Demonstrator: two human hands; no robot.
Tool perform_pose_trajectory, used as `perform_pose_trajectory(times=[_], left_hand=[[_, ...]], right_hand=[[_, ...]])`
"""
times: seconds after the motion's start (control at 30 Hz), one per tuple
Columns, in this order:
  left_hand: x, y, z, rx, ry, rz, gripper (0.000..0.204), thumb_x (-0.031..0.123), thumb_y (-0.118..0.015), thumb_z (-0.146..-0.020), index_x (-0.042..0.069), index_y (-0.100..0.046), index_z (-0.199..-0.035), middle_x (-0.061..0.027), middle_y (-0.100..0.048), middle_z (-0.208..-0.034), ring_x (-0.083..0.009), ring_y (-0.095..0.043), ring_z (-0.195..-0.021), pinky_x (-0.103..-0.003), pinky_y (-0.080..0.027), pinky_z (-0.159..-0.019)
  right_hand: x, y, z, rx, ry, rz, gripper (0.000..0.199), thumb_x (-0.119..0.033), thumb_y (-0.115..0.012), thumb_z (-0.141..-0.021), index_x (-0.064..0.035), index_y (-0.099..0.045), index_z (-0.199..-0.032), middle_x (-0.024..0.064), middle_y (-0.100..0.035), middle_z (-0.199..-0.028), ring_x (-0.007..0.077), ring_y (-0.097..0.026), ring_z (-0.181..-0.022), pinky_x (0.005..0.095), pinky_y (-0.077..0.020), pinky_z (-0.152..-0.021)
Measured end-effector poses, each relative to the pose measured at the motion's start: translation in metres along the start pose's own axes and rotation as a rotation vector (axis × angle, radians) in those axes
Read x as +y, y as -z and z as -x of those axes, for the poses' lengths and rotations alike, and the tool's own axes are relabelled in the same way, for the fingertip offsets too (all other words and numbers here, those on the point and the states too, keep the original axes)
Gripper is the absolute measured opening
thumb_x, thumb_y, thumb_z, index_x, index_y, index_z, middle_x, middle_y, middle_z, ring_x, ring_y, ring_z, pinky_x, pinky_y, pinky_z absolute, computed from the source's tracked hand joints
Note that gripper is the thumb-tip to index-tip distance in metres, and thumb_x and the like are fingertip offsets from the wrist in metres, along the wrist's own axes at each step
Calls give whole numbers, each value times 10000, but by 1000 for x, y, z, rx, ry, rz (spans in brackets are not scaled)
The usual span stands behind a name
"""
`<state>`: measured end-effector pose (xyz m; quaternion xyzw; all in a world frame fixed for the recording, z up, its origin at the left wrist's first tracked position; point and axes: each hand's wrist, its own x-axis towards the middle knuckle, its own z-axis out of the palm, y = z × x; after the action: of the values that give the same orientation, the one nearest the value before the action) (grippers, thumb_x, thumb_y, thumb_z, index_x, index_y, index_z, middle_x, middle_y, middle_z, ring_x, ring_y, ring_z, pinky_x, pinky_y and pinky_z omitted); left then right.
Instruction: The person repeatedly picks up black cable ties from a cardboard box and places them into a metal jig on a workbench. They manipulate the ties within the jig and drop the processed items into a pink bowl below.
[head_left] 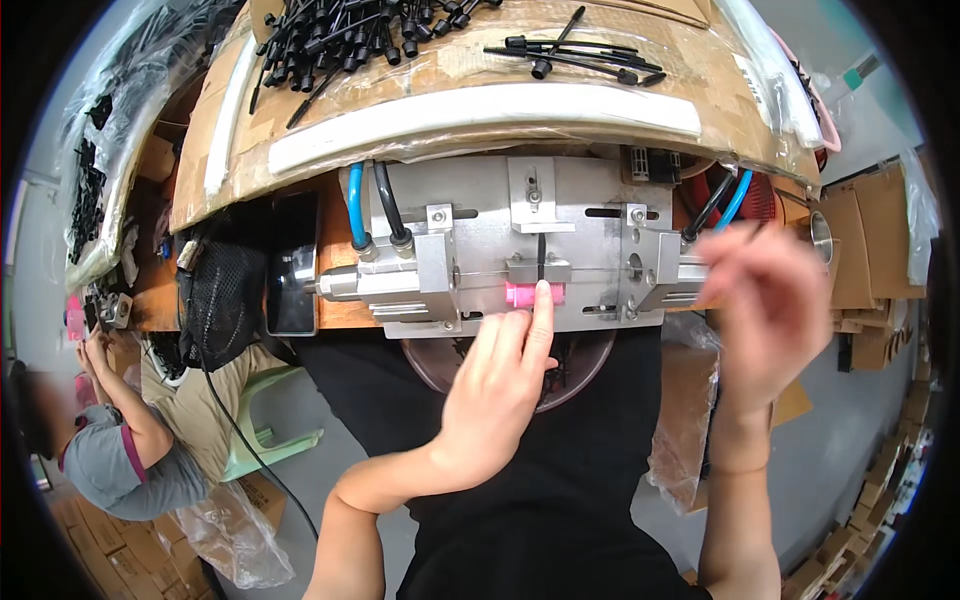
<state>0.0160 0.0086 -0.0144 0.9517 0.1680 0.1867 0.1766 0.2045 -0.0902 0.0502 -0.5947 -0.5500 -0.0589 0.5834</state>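
My left hand (492,392) reaches over the metal fixture (490,215) with its index finger stretched out. The fingertip rests at the pink block (520,295), where the lower end of a thin black wand (541,258) meets it. The other fingers of that hand are curled in, and I see nothing held in them. The wand lies in line with a small metal bracket (533,200). My right hand (770,310) is raised over the fixture's right end, next to the right cylinder. Motion smears its fingers, so whether it holds anything cannot be made out.
Black brush wands (345,40) are heaped on a cardboard shelf (440,75) above the fixture, with several more (580,58) to the right. Blue and black hoses (357,205) run into the cylinders. A bowl (430,365) sits beneath. At left, a co-worker (130,450) sits near a phone (292,275).
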Motion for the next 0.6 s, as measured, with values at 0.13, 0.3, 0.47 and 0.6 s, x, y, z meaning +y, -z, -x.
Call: perform_pose_trajectory(times=[0.13,0.3,0.47,0.6], left_hand=[[-24,57,-56,217,-27,14,495,-25,-691,-782,42,-605,-1265,-109,-567,-885,-261,-559,-832,-362,-481,-758],[-87,83,-148,506,-139,-263,251,14,-652,-857,33,-646,-1107,-124,-615,-893,-227,-615,-824,-319,-493,-770],[-107,87,-183,424,-121,-175,253,-11,-694,-738,-9,-625,-981,-181,-568,-911,-380,-563,-935,-410,-457,-843],[-106,96,-192,305,-84,-135,217,3,-697,-750,-6,-644,-960,-171,-579,-927,-360,-563,-970,-406,-451,-866]], right_hand=[[-12,-42,74,-170,-141,163,569,17,-815,-698,75,-587,-1216,134,-659,-893,179,-579,-618,287,-470,-530],[-2,-77,99,-230,-112,260,673,17,-825,-681,74,-556,-1295,77,-621,-737,177,-586,-608,286,-495,-572],[4,-86,98,-247,-132,272,682,-10,-827,-686,65,-554,-1307,75,-619,-728,177,-579,-600,292,-484,-562],[0,-80,93,-297,-145,319,683,-59,-839,-676,36,-572,-1298,76,-628,-762,184,-598,-623,301,-488,-559]])
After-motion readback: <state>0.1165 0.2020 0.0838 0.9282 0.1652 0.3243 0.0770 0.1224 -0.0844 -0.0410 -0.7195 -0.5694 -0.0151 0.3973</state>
